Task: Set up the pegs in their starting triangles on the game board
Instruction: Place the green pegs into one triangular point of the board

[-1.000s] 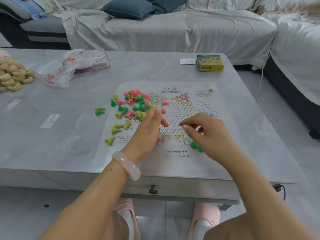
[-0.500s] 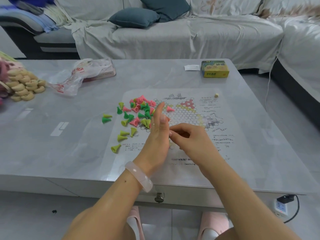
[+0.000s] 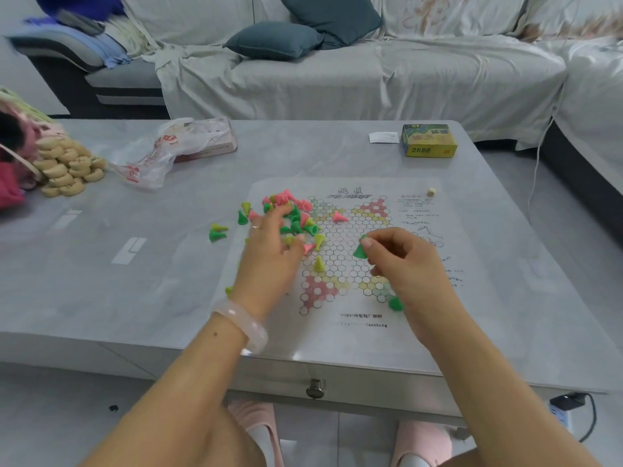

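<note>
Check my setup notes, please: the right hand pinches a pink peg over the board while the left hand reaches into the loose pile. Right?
Not quite. In the head view the peg pinched by the right hand is dark green, not pink. The rest holds: the left hand reaches into the loose pile beside the board.

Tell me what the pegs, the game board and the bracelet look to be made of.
Pegs: likely moulded plastic, with bright uniform colours and a slight sheen. Game board: seemingly a thin printed sheet, paper or plastic film, lying flat and pale on the table. Bracelet: translucent pale pink, glossy, possibly jade, glass or resin.
</note>
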Motion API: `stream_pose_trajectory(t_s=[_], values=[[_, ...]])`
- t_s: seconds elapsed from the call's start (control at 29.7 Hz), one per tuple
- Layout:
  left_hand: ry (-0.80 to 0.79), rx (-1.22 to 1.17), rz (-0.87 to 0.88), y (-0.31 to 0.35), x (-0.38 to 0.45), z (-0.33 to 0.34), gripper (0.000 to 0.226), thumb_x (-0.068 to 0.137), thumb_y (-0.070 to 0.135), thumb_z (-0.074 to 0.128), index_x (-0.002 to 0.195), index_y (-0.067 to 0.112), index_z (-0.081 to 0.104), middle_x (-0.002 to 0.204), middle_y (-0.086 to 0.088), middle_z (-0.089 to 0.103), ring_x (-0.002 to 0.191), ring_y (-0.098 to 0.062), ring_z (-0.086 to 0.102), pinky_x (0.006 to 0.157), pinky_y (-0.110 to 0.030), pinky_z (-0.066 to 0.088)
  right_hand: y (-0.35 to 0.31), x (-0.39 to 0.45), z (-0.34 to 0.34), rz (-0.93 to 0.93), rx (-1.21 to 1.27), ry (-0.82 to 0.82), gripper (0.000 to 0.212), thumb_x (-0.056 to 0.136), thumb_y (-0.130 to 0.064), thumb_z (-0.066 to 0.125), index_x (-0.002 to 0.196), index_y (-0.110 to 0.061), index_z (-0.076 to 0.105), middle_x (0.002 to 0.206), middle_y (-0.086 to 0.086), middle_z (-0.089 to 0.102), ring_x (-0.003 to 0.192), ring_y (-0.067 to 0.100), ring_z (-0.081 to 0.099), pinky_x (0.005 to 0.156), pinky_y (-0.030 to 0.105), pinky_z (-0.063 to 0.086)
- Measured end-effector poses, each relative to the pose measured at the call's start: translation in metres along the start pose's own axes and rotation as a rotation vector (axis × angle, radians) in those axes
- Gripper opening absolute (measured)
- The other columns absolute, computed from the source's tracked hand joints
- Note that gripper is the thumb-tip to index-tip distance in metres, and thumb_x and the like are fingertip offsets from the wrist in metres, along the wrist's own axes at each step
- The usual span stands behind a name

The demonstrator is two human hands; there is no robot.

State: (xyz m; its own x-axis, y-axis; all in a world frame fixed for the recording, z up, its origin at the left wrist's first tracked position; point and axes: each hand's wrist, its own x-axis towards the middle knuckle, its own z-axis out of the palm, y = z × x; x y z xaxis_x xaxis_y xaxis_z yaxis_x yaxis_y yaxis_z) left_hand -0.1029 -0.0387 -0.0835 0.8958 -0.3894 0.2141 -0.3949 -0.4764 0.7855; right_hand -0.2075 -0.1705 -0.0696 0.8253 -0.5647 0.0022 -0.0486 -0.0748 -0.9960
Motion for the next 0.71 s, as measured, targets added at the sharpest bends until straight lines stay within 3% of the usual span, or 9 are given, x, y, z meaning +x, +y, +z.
stream_pose_trajectory(t_s=[0.1, 0.2, 0.34, 0.44, 0.54, 0.71], values=[[0.060, 0.286, -0.094, -0.022, 0.026, -0.016, 0.031, 0.087, 0.017, 0.052, 0.118, 0.017, 0.056, 0.128, -0.011, 0.043, 0.114, -0.027, 0.046, 0.095, -0.029, 0.034, 0.000, 0.000, -0.004, 0.013, -0.001, 0.010, 0.008, 0.085, -0.018, 0.060, 0.079, -0.021, 0.064, 0.074, -0.004, 0.063, 0.066, 0.008, 0.055, 0.063, 0.016, 0.048], [0.009, 0.579, -0.111, -0.036, 0.043, -0.021, 0.032, 0.087, 0.022, 0.050, 0.118, 0.019, 0.057, 0.126, -0.013, 0.046, 0.119, -0.033, 0.039, 0.098, -0.037, 0.032, 0.000, -0.002, -0.006, 0.008, -0.018, -0.006, 0.006, 0.085, -0.018, 0.060, 0.081, -0.020, 0.064, 0.078, -0.001, 0.064, 0.069, 0.009, 0.056, 0.066, 0.019, 0.049], [-0.107, 0.802, -0.052, -0.040, 0.059, -0.014, 0.033, 0.089, 0.020, 0.046, 0.121, 0.020, 0.054, 0.124, -0.014, 0.049, 0.115, -0.035, 0.043, 0.093, -0.040, 0.037, 0.001, 0.000, -0.012, 0.005, -0.019, 0.034, 0.007, 0.085, -0.018, 0.060, 0.080, -0.020, 0.064, 0.077, -0.001, 0.064, 0.068, 0.009, 0.055, 0.066, 0.020, 0.048], [-0.137, 0.786, -0.045, -0.042, 0.066, -0.009, 0.027, 0.089, 0.012, 0.043, 0.110, 0.015, 0.061, 0.113, -0.014, 0.057, 0.100, -0.033, 0.052, 0.079, -0.037, 0.045, 0.002, 0.004, -0.019, -0.010, -0.017, 0.115, 0.009, 0.085, -0.017, 0.059, 0.079, -0.021, 0.064, 0.077, -0.002, 0.064, 0.067, 0.008, 0.055, 0.063, 0.018, 0.049], [-0.136, 0.732, -0.078, -0.043, 0.071, -0.007, 0.021, 0.088, 0.004, 0.044, 0.099, 0.008, 0.062, 0.104, -0.014, 0.061, 0.083, -0.028, 0.051, 0.068, -0.033, 0.041, -0.001, 0.010, -0.034, -0.063, -0.018, 0.237, 0.012, 0.085, -0.016, 0.059, 0.077, -0.023, 0.062, 0.074, -0.004, 0.063, 0.060, 0.006, 0.052, 0.054, 0.009, 0.047], [-0.065, 0.663, -0.044, -0.045, 0.071, -0.011, 0.018, 0.087, 0.002, 0.047, 0.096, 0.003, 0.062, 0.101, -0.019, 0.060, 0.088, -0.034, 0.054, 0.072, -0.034, 0.040, 0.010, 0.021, -0.064, -0.079, -0.154, 0.312, 0.009, 0.085, -0.017, 0.059, 0.078, -0.024, 0.061, 0.076, -0.006, 0.064, 0.066, 0.009, 0.056, 0.063, 0.018, 0.045]])
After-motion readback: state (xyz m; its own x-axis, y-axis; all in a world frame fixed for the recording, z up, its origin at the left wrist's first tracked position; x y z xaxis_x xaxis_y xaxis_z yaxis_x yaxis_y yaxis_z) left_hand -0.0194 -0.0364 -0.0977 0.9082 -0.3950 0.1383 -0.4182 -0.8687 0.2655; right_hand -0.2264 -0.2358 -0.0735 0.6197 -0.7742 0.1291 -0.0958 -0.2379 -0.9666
